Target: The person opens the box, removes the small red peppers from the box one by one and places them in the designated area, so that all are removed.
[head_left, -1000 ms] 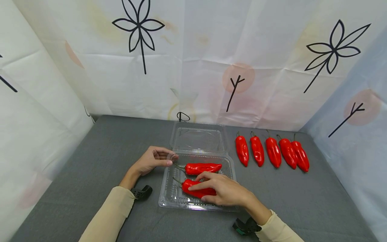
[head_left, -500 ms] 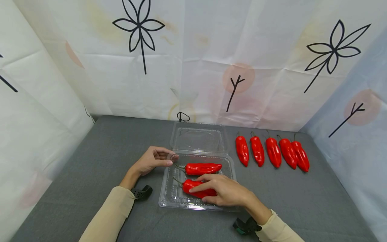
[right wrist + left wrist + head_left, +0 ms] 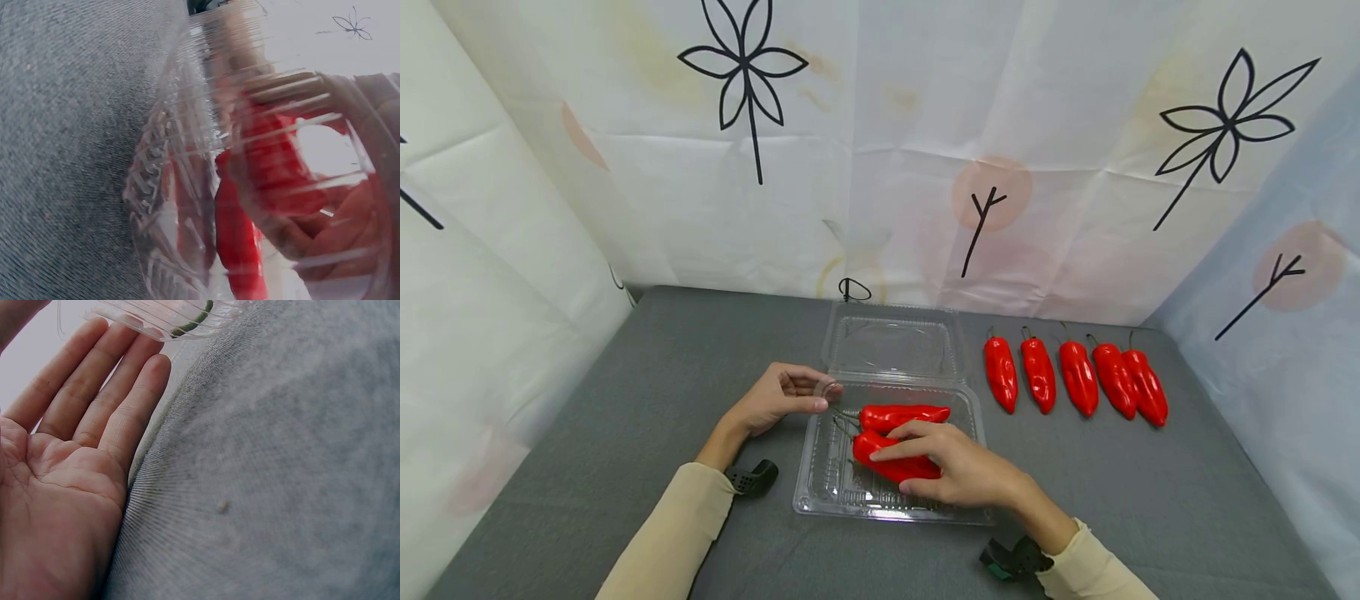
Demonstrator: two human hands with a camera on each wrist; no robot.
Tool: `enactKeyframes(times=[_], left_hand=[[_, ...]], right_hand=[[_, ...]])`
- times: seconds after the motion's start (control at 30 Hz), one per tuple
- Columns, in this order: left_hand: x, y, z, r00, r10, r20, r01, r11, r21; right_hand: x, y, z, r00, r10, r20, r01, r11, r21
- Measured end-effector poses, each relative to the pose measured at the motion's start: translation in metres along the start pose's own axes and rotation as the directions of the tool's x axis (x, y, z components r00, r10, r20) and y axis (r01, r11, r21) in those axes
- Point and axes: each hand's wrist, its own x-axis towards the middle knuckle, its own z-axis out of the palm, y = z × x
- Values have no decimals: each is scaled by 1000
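Note:
A clear plastic clamshell box (image 3: pixel 816 500) lies unfolded on the table, lid to the back. Two red peppers lie crosswise in its base, stems to the left. My right hand (image 3: pixel 951 462) grips the nearer pepper (image 3: pixel 864 447) from above, fingers across its far side and thumb at its near side. It lies slanted, close against the farther pepper (image 3: pixel 898 417). Seen through the box wall, red pepper (image 3: pixel 275 159) shows within the right hand's grasp. My left hand (image 3: pixel 777 402) rests at the base's back left corner; its straight fingertips touch the plastic rim (image 3: pixel 147 332).
Several more red peppers (image 3: pixel 1078 379) lie in a row at the right, stems pointing back. The raised lid (image 3: pixel 891 342) lies behind the base. A patterned cloth (image 3: pixel 910 208) stands along the grey table's (image 3: pixel 647 367) back edge.
My right hand has shifted the nearer pepper away from me, up against the farther one, its stem end turning backward. The left hand and the box have stayed put.

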Motion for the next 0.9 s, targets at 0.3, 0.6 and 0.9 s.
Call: enactKeyframes(times=[0.3,0.6,0.9], left_hand=[[0,4,2,1000,-4,0,4,1000,-18],[-1,3,2,1000,-9,-6,9,1000,-12],[0,3,2,1000,-6,-3,6,1000,-11]], right_hand=[[-2,0,-8,991,-54,-126,69,990,124],[-10,-2,-21,978,-13,-209,55,980,192],[-22,0,-36,956,22,-293,43,977,210]])
